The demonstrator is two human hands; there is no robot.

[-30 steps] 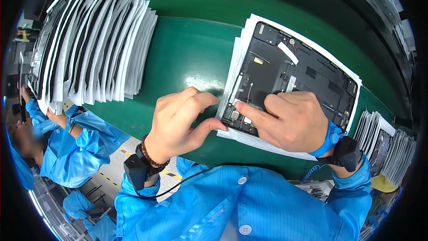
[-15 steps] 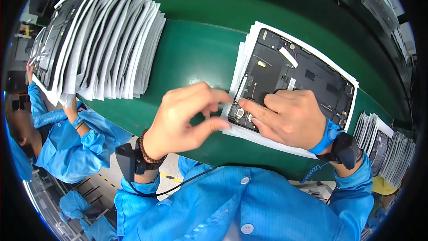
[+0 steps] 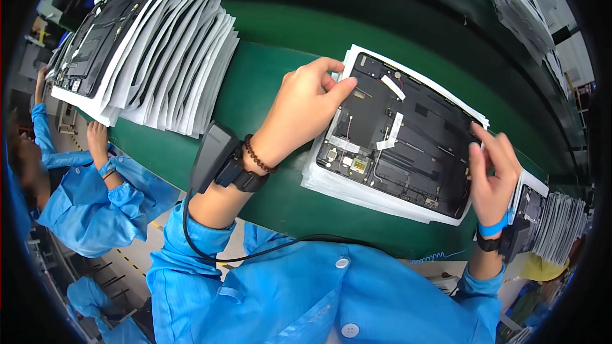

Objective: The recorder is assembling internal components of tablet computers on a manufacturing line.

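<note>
Black panel (image 3: pixel 411 129) lies fittings upward on white sheets (image 3: pixel 319 178) on the green counter (image 3: pixel 274 57), right of the middle. Half a second ago the right hand covered its near left part; now I get that part uncovered.

To the left I have a big stack (image 3: pixel 185 70) of white sheets with dark layers between them, and another dark panel (image 3: pixel 102 38) shows on its left face. Left of that, a co-worker (image 3: pixel 89 207) in blue has one hand near the stack's near end. On the far right I see a smaller stack (image 3: pixel 561 226) of sheets, a yellow thing beneath it.

I have the two hands well apart now. My left hand (image 3: pixel 303 99) has gone farther along the panel's left edge, thumb and forefinger close together and hiding a bit of that edge; I cannot tell whether they pinch anything. My right hand (image 3: pixel 494 175) has swung over to the right edge, thumb and forefinger parted; contact there is unclear to me.

Smallest, on the panel: a white strip (image 3: pixel 393 88) near the far edge and silvery tape (image 3: pixel 390 132) around the middle.
</note>
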